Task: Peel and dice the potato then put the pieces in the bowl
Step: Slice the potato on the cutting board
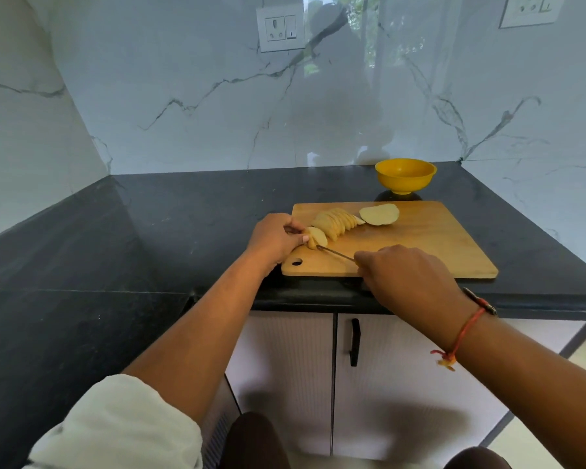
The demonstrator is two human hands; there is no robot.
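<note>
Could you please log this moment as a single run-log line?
step: slicing | left grip: holds potato end on cutting board | right grip: holds knife | slices: fanned on board | bowl: no pieces visible

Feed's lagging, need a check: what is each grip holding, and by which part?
Left grip pinches the potato end by its left side. Right grip holds the knife by the handle.

bowl (pixel 406 180) 1 | cutting board (pixel 437 245) 1 | knife (pixel 335 253) 1 | large potato piece (pixel 379 214) 1 | wall sockets (pixel 280 28) (pixel 531 8) 2
</note>
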